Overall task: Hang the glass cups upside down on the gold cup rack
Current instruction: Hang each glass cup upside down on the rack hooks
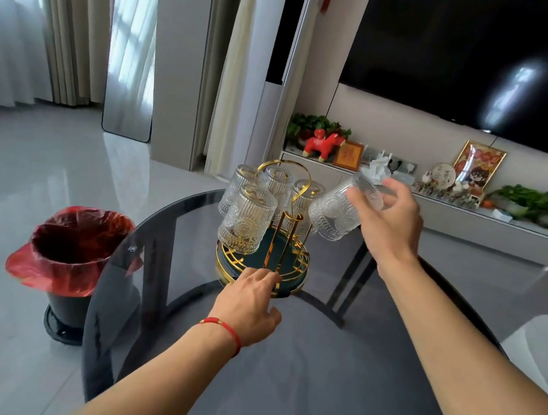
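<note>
A cup is gripped by its base in the right hand, tilted mouth-down beside the rack (four cups already hang). The rack's rim is steadied by the left hand, fingertips loosely spread.

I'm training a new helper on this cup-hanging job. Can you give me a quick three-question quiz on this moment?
1. True or false: the right hand holds a glass cup tilted beside the gold rack.
2. How many cups already hang on the rack? A) two B) four C) six
3. What is the left hand touching?

Key: 1. True. 2. B, four: the front cup and three behind it. 3. The rack's round base rim, at its near edge on the glass table.
</note>
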Tool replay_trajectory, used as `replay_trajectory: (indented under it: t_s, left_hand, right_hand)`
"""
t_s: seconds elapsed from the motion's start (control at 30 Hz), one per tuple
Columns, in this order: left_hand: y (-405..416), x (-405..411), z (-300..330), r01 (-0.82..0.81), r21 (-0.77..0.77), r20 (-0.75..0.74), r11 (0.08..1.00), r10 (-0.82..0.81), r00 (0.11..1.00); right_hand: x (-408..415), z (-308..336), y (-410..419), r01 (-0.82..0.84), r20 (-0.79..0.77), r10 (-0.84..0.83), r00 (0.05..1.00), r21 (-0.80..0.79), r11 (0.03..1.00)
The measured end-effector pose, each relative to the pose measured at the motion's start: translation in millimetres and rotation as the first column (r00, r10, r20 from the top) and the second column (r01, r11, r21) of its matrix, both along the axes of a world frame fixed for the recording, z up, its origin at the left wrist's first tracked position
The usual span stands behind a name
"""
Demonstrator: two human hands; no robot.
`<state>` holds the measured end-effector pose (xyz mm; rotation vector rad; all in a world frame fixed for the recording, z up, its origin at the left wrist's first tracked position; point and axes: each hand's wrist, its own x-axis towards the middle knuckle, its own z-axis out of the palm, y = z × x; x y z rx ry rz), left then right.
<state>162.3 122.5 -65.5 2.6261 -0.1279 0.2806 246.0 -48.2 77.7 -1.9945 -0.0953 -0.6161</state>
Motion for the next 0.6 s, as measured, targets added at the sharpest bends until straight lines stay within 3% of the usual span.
replay_trajectory:
  t_s: [0.27, 0.6]
  left_hand:
    - [0.1, -0.3, 1.8, -0.008, -0.003, -0.024, 1.0, 0.008, 1.0]
    - [0.9, 1.3, -0.7, 0.002, 0.015, -0.025, 1.0, -0.002, 1.0]
  right_hand:
    - [16.3, -22.3, 32.7, -0.06, -0.124, 0.032, 0.992, -0.23, 0.971]
    - [27.6, -42.7, 36.7, -0.094, -0.17, 0.035, 0.985, -0.351, 0.932]
